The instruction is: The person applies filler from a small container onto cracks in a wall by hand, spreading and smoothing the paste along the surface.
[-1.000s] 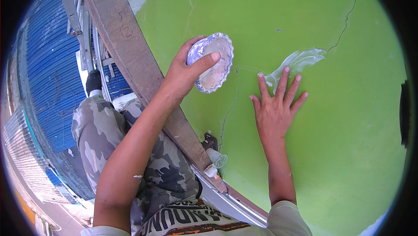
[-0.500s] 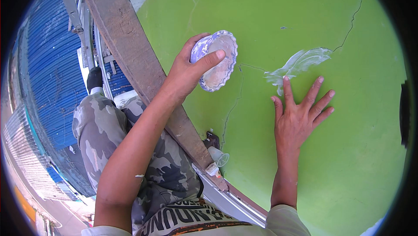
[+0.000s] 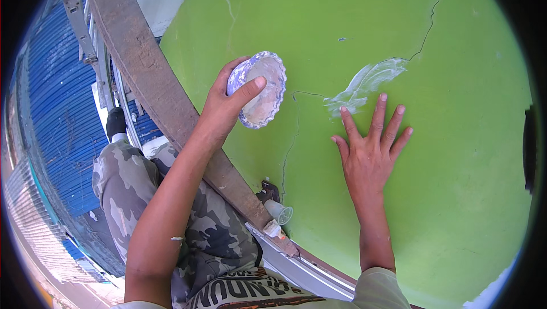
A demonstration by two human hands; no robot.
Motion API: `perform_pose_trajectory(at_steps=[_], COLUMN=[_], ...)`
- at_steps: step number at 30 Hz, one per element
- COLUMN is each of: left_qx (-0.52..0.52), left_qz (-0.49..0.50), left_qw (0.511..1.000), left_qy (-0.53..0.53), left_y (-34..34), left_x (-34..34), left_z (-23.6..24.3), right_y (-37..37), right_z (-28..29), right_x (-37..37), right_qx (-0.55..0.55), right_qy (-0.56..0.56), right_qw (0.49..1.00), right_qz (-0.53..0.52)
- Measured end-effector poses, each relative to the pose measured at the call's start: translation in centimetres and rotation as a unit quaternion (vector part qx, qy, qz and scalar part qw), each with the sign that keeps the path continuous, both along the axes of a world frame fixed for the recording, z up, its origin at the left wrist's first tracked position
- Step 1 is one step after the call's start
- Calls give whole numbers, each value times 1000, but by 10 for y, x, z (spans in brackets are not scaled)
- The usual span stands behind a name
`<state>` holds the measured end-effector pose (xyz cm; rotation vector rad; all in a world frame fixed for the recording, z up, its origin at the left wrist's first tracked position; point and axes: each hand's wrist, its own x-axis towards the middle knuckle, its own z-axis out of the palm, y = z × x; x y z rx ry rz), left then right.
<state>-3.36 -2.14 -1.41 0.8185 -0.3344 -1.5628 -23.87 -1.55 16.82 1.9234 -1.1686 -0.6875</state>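
Note:
My left hand (image 3: 228, 101) grips a small bowl (image 3: 266, 95) with a wavy rim and a purple, white-smeared outside. Pale paste coats its inside, and my thumb lies over the rim. Fingers spread, my right hand (image 3: 370, 149) rests against the green wall (image 3: 456, 138). Its index fingertip touches the lower edge of a white smear of filler (image 3: 364, 84). That smear covers part of a thin dark crack (image 3: 432, 15), which shows again on both sides of it.
A long wooden plank (image 3: 148, 64) runs along the wall. Near its lower end are a clear plastic cup (image 3: 278, 212), a paintbrush (image 3: 274, 230) and a dark object (image 3: 268, 191). Far below on the left lies a blue corrugated roof (image 3: 62, 109), beside a metal ladder-like frame (image 3: 85, 30).
The view has shifted, so the wall and smear sit further left. My right hand's fingers have moved slightly relative to the smear. The bowl stays in my left hand.

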Motion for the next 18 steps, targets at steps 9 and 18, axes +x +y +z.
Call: perform_pose_trajectory(at_steps=[9, 18], left_qx=[24, 14], left_qz=[-6, -8], left_qw=[1000, 1000], left_qy=[2, 3], left_y=[2, 2], left_x=[0, 2], left_z=[0, 4], right_y=[-54, -41], right_z=[48, 44], right_x=[41, 34], right_qx=[-202, -55], right_qy=[-57, -78], right_qw=[976, 995], right_qz=[58, 13])
